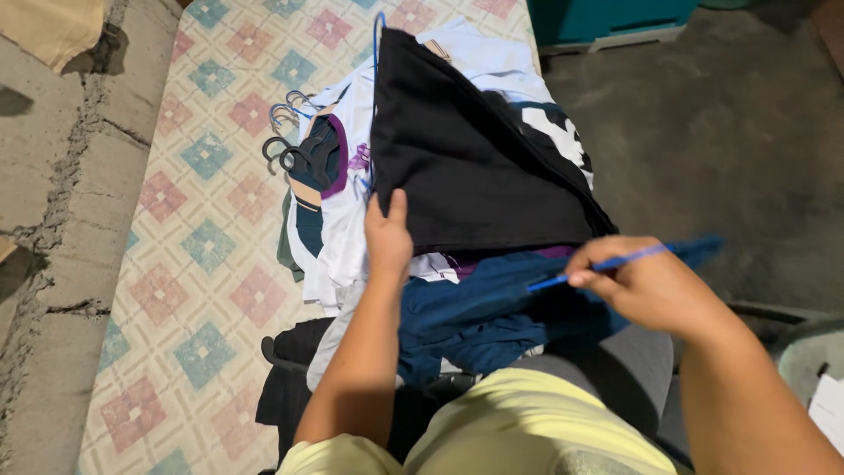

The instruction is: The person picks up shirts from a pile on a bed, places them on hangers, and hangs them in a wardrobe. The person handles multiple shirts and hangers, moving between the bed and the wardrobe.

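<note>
Nearest, yellow shirt (492, 422) at bottom edge. Just above, right hand (646, 281) pinching a thin blue hanger (607, 264) between thumb and fingers, over a dark blue garment (475, 308). Left of that grip, left hand (387, 237) pressing flat, fingers together, on black garment (457, 149) atop clothes pile. Beyond, black hanger hooks (294, 149) on patterned mattress (202, 246).

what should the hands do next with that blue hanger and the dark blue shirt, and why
Probably draw the blue hanger on out to the side. The right hand pinches its thin bar, whose far end looks buried in the dark blue garment. The left hand lies flat at the edge of the black garment, steadying the pile on the patterned mattress.
</note>
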